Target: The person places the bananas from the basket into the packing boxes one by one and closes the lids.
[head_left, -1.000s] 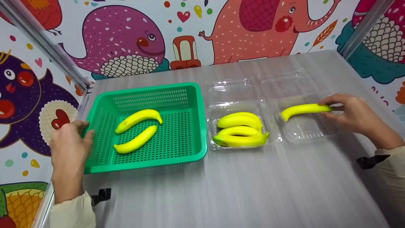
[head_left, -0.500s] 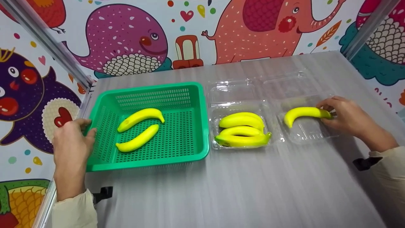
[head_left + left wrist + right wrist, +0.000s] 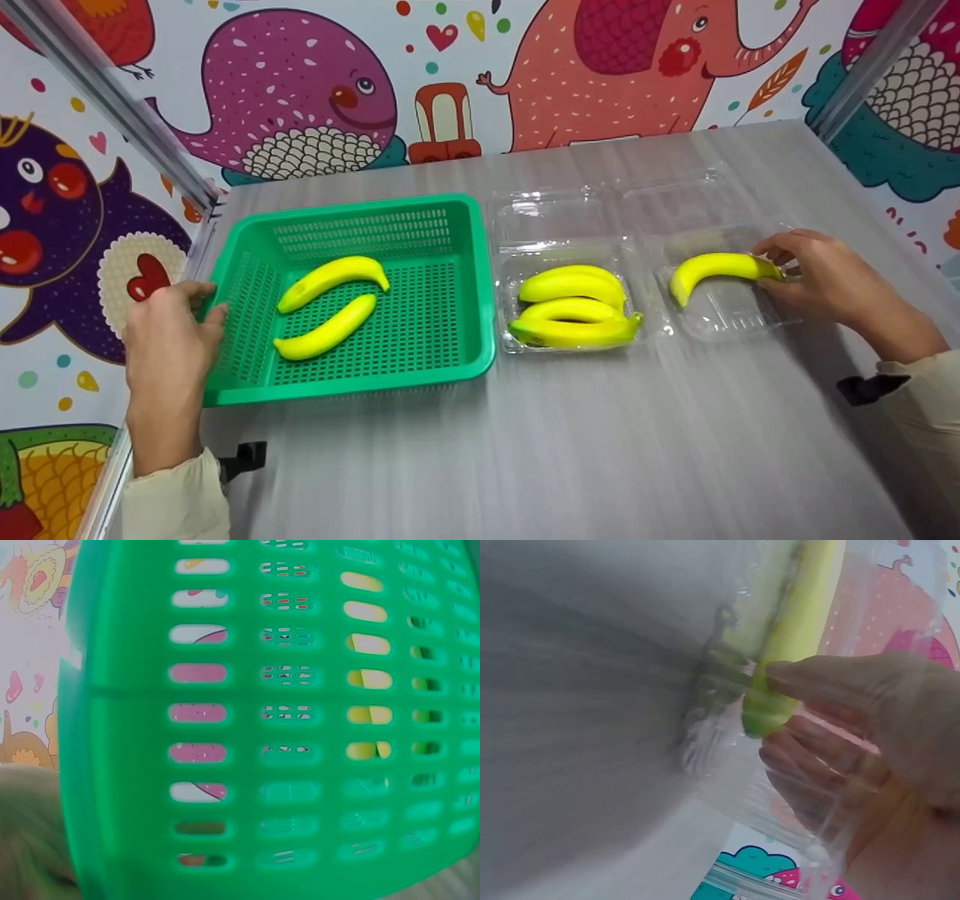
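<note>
In the head view my left hand holds the left rim of a green perforated basket. Two yellow bananas, a curved upper one and a lower one, lie on its bottom. Through the slots of the basket wall in the left wrist view, yellow shows. My right hand pinches the greenish end of another banana, thumb and fingertips round it. This banana lies in or just over the right clear plastic clamshell box. The right wrist view shows the pinched banana behind clear plastic.
Left of that box stands a second clear clamshell box with several bananas in it. Both lids, the left lid and right lid, are folded back. A grey table meets a cartoon-printed wall behind.
The right hand has lowered the banana into the right box, and its curve has turned so the free tip points toward the front. The left hand stays at the basket rim.
</note>
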The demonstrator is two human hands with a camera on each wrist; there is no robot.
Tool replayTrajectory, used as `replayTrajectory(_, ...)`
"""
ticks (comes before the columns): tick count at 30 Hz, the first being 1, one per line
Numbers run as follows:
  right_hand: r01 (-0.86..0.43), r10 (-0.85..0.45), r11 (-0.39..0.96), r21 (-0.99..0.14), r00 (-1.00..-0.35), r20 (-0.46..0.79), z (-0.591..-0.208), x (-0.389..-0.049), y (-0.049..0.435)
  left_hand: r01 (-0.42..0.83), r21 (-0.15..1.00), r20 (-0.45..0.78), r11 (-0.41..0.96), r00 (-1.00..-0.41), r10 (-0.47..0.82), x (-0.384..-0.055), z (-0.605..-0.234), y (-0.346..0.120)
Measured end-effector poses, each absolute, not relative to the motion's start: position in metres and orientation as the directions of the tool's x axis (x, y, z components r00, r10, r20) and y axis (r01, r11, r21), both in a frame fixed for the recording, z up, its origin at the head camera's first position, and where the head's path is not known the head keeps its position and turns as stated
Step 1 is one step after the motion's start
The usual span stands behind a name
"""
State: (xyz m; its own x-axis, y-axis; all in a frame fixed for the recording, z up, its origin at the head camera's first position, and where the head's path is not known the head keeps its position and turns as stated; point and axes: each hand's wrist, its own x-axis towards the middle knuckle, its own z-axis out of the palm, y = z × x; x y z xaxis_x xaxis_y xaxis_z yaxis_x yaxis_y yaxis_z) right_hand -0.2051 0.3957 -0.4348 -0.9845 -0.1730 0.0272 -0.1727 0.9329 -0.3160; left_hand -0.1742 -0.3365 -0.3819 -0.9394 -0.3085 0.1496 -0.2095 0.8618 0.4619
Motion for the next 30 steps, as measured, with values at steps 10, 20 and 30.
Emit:
replayTrajectory(10,-0.224,-0.173,0.93,-0.292,-0.966,0.19,-0.414,-0.199,0.371,-0.214,0.459,0.143,0.862,-0.94,-0.31,-0.172,-0.383,-0.338)
replayTrajectory(20,-0.347,-0.256,0.892,-0.29,-0.916,0.307,-0.396,-0.198,0.335,-0.202,0.46,0.165,0.865,-0.938,-0.306,-0.173,-0.383,-0.337)
replayTrajectory(30,-0.435,-0.341,0.847,-0.305,-0.886,0.315,-0.381,-0.201,0.295,-0.192,0.468,0.164,0.863,-0.94,-0.299,-0.173,-0.382,-0.337)
